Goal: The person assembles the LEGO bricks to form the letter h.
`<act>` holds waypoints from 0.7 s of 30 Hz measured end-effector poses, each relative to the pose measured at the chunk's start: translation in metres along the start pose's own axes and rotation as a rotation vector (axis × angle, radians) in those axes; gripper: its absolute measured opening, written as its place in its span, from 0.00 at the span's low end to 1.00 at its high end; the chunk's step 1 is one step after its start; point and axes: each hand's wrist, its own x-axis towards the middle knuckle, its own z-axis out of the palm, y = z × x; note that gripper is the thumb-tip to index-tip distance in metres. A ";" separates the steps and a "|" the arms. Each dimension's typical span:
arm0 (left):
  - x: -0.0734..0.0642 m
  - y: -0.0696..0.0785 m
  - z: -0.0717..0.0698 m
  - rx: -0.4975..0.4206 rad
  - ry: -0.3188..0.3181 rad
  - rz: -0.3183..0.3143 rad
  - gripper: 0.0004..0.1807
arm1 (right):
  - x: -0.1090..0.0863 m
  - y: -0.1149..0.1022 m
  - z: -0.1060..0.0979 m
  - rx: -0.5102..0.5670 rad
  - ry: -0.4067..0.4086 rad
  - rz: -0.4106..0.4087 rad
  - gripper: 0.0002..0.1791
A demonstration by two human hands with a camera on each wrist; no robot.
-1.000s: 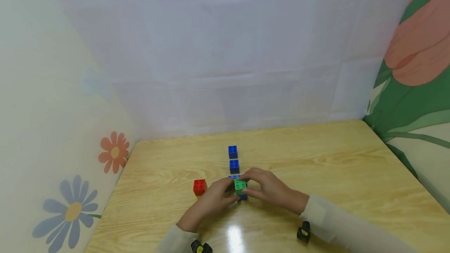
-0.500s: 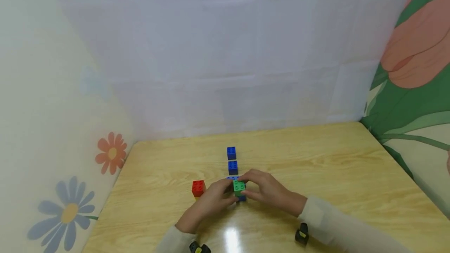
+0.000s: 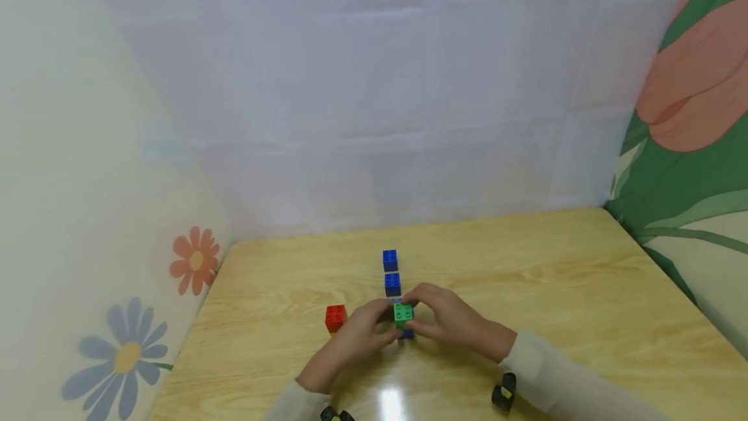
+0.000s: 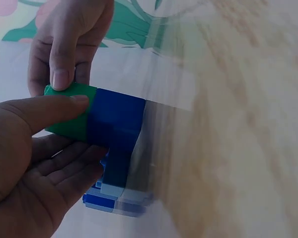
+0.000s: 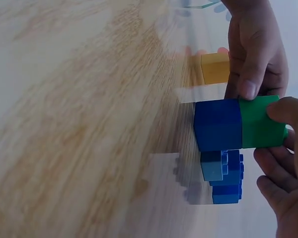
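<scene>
A green toy building block [image 3: 403, 314] sits directly on top of a blue block [image 3: 407, 334], and both hands are at it. My left hand [image 3: 365, 331] holds the green block from the left; in the left wrist view its thumb [image 4: 64, 105] lies along the green side. From the right, my right hand [image 3: 447, 318] grips the same block, its thumb [image 5: 283, 110] on the green face in the right wrist view. The lower blue block [image 5: 218, 126] stands on the table. Just behind it is a light blue block [image 5: 211, 166], mostly covered by the hands in the head view.
Two more blue blocks, a nearer one [image 3: 393, 284] and a farther one [image 3: 389, 260], continue the row toward the back of the wooden table [image 3: 526, 265]. Beside the left hand stands a red block [image 3: 336, 317] on a yellow one [image 5: 215, 68]. A white backdrop [image 3: 380, 115] rises behind.
The head view has shifted slightly. Both hands stay on the green block, which remains on the blue one.
</scene>
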 end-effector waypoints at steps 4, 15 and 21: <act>-0.002 0.007 -0.003 -0.017 0.039 0.005 0.25 | -0.002 0.001 -0.002 0.019 0.011 0.002 0.19; -0.017 0.031 -0.033 0.086 0.191 0.072 0.24 | 0.007 0.006 -0.006 0.143 0.247 0.010 0.17; -0.026 0.032 -0.052 0.130 0.244 0.054 0.24 | 0.017 -0.004 -0.009 0.270 0.393 0.082 0.21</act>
